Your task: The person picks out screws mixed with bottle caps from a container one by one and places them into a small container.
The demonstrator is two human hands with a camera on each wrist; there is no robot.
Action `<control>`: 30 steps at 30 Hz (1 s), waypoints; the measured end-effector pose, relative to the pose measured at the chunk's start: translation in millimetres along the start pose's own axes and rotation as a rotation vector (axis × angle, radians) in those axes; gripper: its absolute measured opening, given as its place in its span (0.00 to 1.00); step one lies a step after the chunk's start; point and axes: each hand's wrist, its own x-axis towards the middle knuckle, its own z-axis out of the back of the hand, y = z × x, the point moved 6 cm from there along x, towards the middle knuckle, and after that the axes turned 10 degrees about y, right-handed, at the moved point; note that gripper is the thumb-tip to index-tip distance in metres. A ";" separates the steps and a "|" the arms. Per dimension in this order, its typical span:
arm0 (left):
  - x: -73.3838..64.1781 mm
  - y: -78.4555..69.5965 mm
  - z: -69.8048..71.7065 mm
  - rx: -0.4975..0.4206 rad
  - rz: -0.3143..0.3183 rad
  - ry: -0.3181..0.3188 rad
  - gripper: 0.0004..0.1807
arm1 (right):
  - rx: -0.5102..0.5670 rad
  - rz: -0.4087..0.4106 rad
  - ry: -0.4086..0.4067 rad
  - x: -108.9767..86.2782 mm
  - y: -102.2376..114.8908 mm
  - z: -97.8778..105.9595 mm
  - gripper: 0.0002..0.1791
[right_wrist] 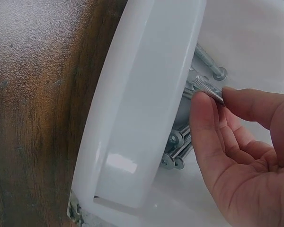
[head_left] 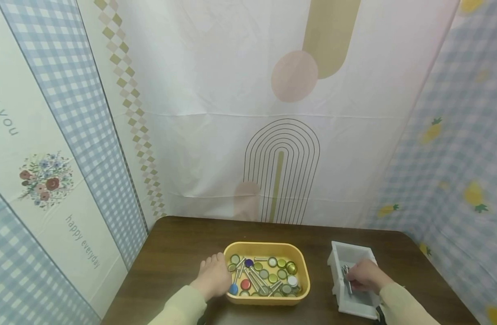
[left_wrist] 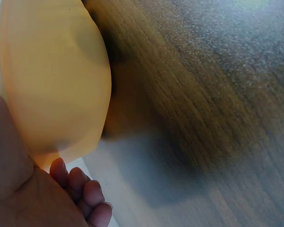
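My right hand (head_left: 368, 274) is over the white tray (head_left: 356, 308). In the right wrist view, its thumb and index finger pinch a threaded metal screw (right_wrist: 206, 86). Several more screws (right_wrist: 180, 146) lie in the tray under and beside the fingers. My left hand (head_left: 216, 277) rests at the left rim of the yellow bin (head_left: 269, 299), covering part of that edge. From the left wrist, its fingers (left_wrist: 92, 191) appear loosely bent beside the bin's outer wall. Bottle caps (head_left: 246, 284) of several colours and long screws (head_left: 254, 280) lie mixed in the bin.
Both containers stand on a dark brown wooden table (head_left: 183, 239), with a strip of tabletop between them. A patterned cloth (head_left: 200, 158) hangs behind the table, and checked cloths flank it on both sides.
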 end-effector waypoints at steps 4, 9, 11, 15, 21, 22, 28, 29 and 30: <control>-0.4 -0.4 -0.4 -0.002 0.004 0.009 0.17 | -0.005 -0.014 0.001 -0.7 -0.6 0.6 0.05; -0.3 -0.8 -0.3 -0.001 0.005 0.018 0.17 | -0.032 -0.016 -0.003 -3.0 4.0 4.1 0.06; -0.4 -1.2 0.0 -0.005 0.004 0.019 0.18 | -0.052 -0.007 0.001 -4.4 8.3 6.0 0.07; -0.1 -1.2 -0.7 -0.006 0.007 0.023 0.18 | -0.077 0.009 0.001 -6.9 19.0 10.2 0.08; -0.7 -1.1 -0.2 -0.001 0.009 0.016 0.18 | -0.016 0.046 0.001 -11.1 38.6 15.4 0.07; -1.0 -1.3 0.2 -0.001 0.006 0.014 0.17 | -0.002 0.060 0.005 -11.8 42.1 15.7 0.07; -0.8 -0.3 0.1 -0.004 0.010 0.018 0.18 | 0.066 0.123 0.047 -13.5 59.5 12.0 0.09; -0.5 0.1 -0.3 -0.007 0.013 0.021 0.18 | 0.078 0.133 0.054 -14.2 62.6 10.6 0.10; -0.4 0.4 -0.9 -0.009 0.016 0.028 0.18 | 0.086 0.146 0.063 -15.0 65.9 9.0 0.11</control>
